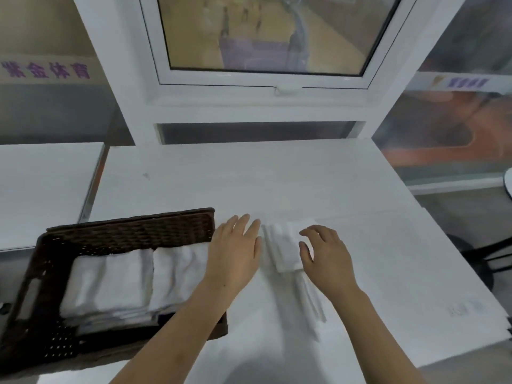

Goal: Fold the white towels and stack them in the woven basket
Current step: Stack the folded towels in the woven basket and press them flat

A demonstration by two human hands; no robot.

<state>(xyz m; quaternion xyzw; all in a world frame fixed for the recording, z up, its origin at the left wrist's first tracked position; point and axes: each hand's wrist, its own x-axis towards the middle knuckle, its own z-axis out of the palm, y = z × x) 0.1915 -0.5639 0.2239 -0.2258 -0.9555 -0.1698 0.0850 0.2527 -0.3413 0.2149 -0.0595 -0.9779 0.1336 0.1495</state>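
1. A white towel (286,246), folded small, lies on the desk (277,176) between the two hands.
2. The left hand (235,250) is flat and open; the right hand (325,253) rests loosely curled at the towel's edge, gripping nothing.
3. The fold is best pressed flat and lifted whole into the woven basket (130,231), just left of the left hand.

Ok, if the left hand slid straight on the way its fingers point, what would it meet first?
Likely nothing soon. The left hand points away and slightly right, between the basket and the folded towel. Ahead lies bare table up to the white window frame. It might graze the towel's left edge; depth is unclear.
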